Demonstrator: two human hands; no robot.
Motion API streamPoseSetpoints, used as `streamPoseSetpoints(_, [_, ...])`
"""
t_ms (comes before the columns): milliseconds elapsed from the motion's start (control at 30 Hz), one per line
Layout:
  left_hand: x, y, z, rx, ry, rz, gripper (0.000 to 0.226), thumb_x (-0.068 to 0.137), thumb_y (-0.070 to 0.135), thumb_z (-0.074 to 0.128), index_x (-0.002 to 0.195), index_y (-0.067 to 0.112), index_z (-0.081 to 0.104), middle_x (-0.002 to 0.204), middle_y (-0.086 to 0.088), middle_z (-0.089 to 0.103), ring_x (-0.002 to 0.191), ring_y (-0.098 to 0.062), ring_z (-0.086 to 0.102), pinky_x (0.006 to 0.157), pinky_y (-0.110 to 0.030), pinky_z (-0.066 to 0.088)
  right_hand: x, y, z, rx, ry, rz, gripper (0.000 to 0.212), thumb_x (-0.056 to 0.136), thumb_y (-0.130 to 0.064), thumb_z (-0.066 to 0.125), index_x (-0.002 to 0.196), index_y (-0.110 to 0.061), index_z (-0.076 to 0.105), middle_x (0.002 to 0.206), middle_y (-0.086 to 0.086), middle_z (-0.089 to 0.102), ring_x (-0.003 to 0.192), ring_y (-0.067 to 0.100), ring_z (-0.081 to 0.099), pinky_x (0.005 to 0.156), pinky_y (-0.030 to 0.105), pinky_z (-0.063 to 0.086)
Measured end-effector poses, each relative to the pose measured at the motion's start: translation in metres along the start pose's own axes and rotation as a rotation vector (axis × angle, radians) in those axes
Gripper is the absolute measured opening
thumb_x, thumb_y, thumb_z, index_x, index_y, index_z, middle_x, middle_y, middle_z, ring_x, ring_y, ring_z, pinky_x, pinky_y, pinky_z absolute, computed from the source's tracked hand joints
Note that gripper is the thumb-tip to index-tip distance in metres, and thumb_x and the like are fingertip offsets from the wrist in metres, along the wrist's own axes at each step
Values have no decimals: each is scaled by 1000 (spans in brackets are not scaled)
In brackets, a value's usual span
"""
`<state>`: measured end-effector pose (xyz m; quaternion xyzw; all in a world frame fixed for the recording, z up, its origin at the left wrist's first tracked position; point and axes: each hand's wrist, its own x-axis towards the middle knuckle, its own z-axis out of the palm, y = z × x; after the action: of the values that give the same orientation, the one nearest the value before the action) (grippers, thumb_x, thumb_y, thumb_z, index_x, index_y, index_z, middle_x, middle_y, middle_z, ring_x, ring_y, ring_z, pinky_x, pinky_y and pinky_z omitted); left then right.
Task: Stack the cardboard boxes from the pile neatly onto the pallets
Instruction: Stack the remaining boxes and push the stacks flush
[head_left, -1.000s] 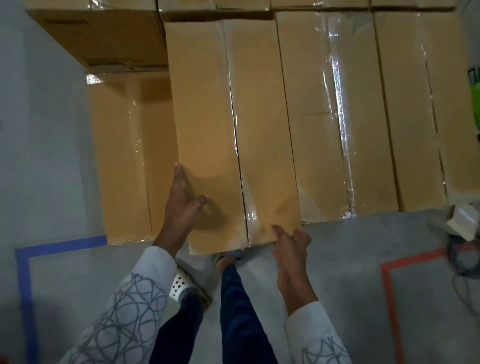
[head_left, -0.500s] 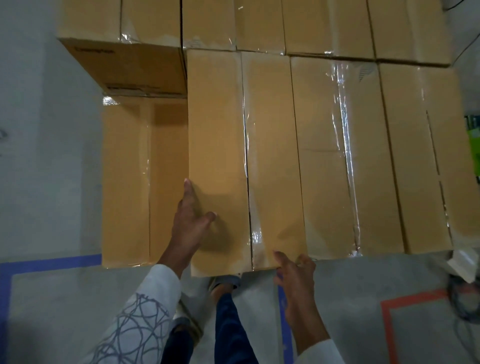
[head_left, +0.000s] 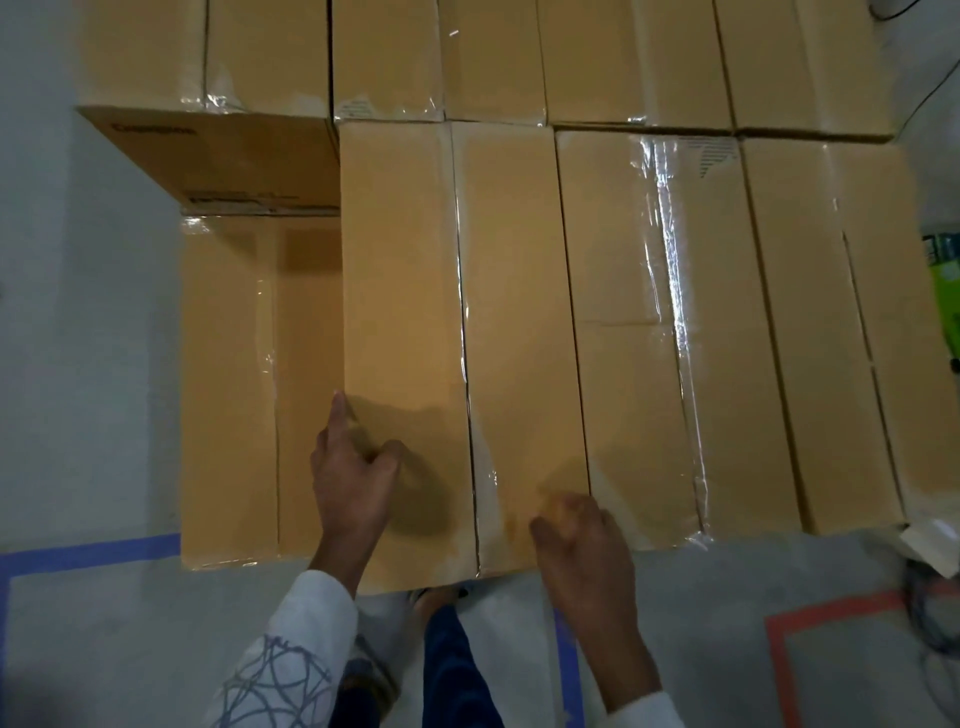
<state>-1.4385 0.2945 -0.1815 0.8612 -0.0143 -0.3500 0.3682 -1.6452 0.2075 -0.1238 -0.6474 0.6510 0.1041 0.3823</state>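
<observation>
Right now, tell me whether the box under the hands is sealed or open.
Sealed. The box has its top flaps lying flat and meeting, with clear tape running along their seam.

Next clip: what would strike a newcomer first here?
Tan taped cardboard boxes fill the frame. The left hand and right hand rest on the near end of the middle box, which juts out past its neighbours. Left of it, a lower box sits a layer down.
</observation>
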Motion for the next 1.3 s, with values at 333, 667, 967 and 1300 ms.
streamPoseSetpoints(333, [48,33,-7,11,55,38,86,90,17,72,163,26,27,154,-8,47,139,-31,47,113,-53,43,125,-89,-25,-82,125,-321,69,94,-36,68,151,-10,42,148,18,41,133,38,35,111,45,32])
streamPoseSetpoints(667, [42,42,-1,-169,55,-24,81,86,13,63,160,31,33,149,-1,54,131,-27,55,104,-45,53,128,-91,-20,6,163,-263,82,90,-40,74,159,-19,34,154,6,44,136,29,32,111,40,36])
streamPoseSetpoints(967, [37,34,-2,-158,48,10,82,92,-1,60,162,29,29,153,2,45,132,-20,48,105,-45,50,123,-91,-3,-123,232,-254,79,87,-39,76,156,-20,41,156,6,34,134,32,27,107,41,31])
streamPoseSetpoints(1300, [40,29,-2,-111,-40,56,80,101,7,57,164,34,16,161,2,36,137,-24,43,106,-43,46,125,-93,0,-300,173,-288,81,92,-48,64,160,-26,26,160,-2,19,139,32,22,111,54,29])
